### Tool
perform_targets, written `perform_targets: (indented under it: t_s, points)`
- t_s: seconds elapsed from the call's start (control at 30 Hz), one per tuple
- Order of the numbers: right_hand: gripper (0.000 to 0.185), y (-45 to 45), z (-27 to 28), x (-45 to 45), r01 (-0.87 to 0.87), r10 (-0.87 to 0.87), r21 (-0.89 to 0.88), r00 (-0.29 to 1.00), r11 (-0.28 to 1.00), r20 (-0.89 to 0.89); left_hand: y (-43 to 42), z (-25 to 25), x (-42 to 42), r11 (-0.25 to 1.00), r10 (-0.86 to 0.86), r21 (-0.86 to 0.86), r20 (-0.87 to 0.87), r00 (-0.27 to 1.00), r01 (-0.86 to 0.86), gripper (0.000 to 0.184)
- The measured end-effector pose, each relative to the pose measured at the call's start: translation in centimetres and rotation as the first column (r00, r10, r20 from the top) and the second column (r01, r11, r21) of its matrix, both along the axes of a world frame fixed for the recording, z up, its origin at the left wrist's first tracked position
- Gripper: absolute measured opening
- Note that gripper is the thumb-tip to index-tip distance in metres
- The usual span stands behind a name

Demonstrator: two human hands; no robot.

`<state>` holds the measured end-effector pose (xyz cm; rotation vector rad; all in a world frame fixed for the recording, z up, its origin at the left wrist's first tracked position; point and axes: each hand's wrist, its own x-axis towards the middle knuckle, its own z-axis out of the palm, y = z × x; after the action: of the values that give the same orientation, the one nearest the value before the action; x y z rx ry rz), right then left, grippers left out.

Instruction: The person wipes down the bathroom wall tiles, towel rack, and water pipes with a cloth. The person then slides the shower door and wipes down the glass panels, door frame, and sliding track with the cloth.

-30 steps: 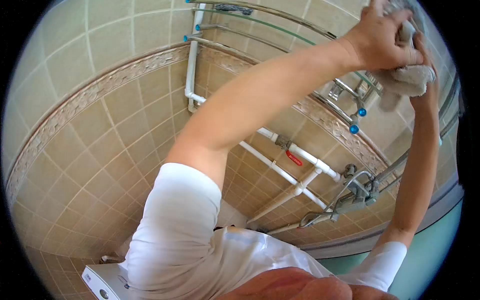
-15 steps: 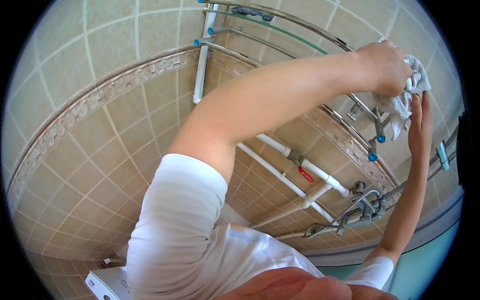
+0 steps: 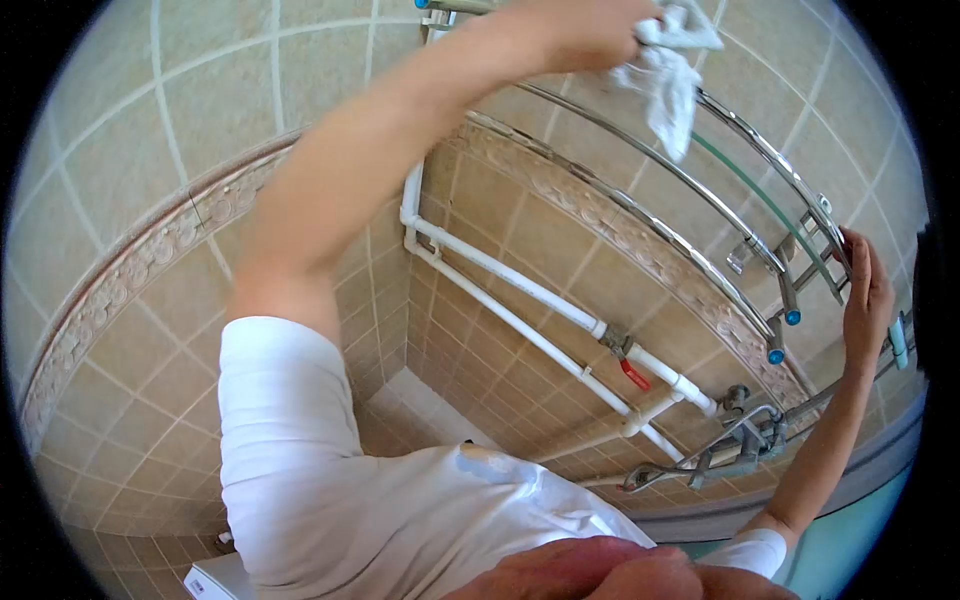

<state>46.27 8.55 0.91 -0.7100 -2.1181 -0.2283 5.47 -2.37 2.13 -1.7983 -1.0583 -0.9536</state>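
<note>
Tiled wall (image 3: 215, 100) behind, left hand (image 3: 612, 32) gripping white cloth (image 3: 672, 95): I'd gather its dangling tail. Right hand (image 3: 868, 295) beside the rack (image 3: 783, 165); its grip I can't tell.

My one head-worn, wide view faces forward and down, with my left fingers (image 3: 628, 30) near its top edge, my right fingers (image 3: 859, 255) lower and right of them, my white shirt (image 3: 430, 510) much closer below both, and the tiled wall (image 3: 540, 235) behind.

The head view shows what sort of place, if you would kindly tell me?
Probably a bathroom, judging by the tiled walls, exposed white pipes and metal rack.
</note>
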Motion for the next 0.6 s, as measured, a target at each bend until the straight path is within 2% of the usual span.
perform_targets:
  t_s: [0.03, 0.13, 0.27, 0.33, 0.43, 0.5, 0.53, 0.57, 0.6]
  points:
    - [0.036, 0.0, 0.0, 0.0, 0.066, -0.067, 0.005, 0.998, 0.998, 0.005, -0.7, -0.1, -1.1, 0.999, 0.044, -0.028, 0.002, 0.999, -0.044, 0.019]
    - [0.034, 0.2, -0.3, 0.3, 0.074, -0.074, 0.053, 0.997, 0.996, -0.003, -2.5, 0.1, -3.8, 0.990, 0.135, -0.029, -0.014, 0.991, -0.136, 0.020]
    - [0.032, 0.0, -0.8, -0.1, 0.066, -0.060, 0.091, 0.996, 0.994, -0.061, -2.6, 0.3, -8.1, 0.994, 0.091, 0.075, -0.098, 0.991, -0.083, 0.020]
    - [0.033, -0.1, -0.9, -0.2, 0.054, -0.043, 0.112, 0.995, 0.992, -0.095, -3.6, 0.6, -9.5, 0.974, 0.221, -0.040, -0.058, 0.974, -0.223, 0.022]
    - [0.032, 0.3, -0.9, 0.6, 0.056, -0.046, 0.140, 0.996, 0.989, -0.074, -4.0, 0.8, -13.0, 0.949, 0.308, -0.056, -0.024, 0.951, -0.309, 0.025]
    - [0.034, 1.4, -0.8, 2.0, 0.101, -0.096, 0.065, 0.993, 0.993, -0.071, -4.7, 1.3, -15.8, 0.942, 0.320, -0.113, 0.018, 0.947, -0.316, 0.028]
    - [0.033, 1.7, -0.9, 2.2, 0.000, 0.008, 0.071, 0.993, 0.997, -0.120, -5.0, 1.6, -15.9, 0.931, 0.337, -0.169, 0.063, 0.939, -0.323, 0.031]
    - [0.033, 2.1, -1.1, 2.6, 0.000, 0.009, 0.071, 0.992, 0.997, -0.124, -5.1, 2.1, -16.0, 0.931, 0.338, -0.168, 0.059, 0.939, -0.324, 0.031]
    - [0.033, 2.5, -1.2, 3.1, 0.019, -0.008, 0.079, 0.990, 0.997, -0.140, -5.4, 2.9, -16.1, 0.963, 0.262, -0.107, 0.138, 0.955, -0.248, 0.033]
